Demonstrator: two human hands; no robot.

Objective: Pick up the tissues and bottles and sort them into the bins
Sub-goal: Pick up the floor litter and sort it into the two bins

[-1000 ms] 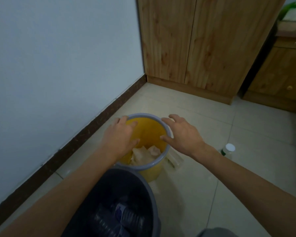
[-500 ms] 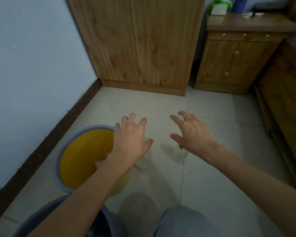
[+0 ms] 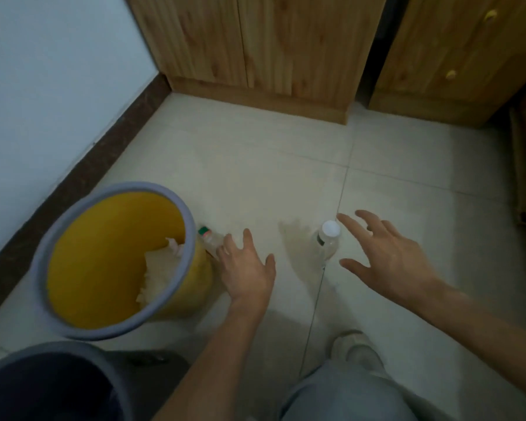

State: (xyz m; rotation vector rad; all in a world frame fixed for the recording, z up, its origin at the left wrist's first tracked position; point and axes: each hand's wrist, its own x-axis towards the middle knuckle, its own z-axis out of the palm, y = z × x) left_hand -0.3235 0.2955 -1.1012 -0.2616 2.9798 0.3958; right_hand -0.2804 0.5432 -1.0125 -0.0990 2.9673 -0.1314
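A round yellow plastic bin with a grey rim (image 3: 189, 229) is seen standing on the pale tiled floor (image 3: 255, 165) at the left, close to the white wall (image 3: 43, 71) and its brown skirting (image 3: 82, 174). Crumpled white tissues (image 3: 161, 268) are heaped inside it against the right side. A dark round bin with a grey rim (image 3: 58, 349) is partly shown at the near left corner, just beside the yellow one.

A clear plastic bottle with a green cap (image 3: 210, 240) is laid on the floor against the right side of the yellow bin. The left hand (image 3: 246, 271) is held flat and spread above the floor, nothing grasped, its fingertips at this bottle's body; contact cannot be judged.

A clear plastic bottle with a white cap (image 3: 328, 241) is stood upright further right. The right hand (image 3: 386, 256) is opened wide just right of it, fingers spread and slightly bent, nothing held and the bottle untouched.

A pine wardrobe (image 3: 255, 50) and a pine drawer cabinet (image 3: 453, 56) are set along the far side. A pale shoe (image 3: 356, 347) and a grey trouser leg (image 3: 340, 396) are seen at the near edge.
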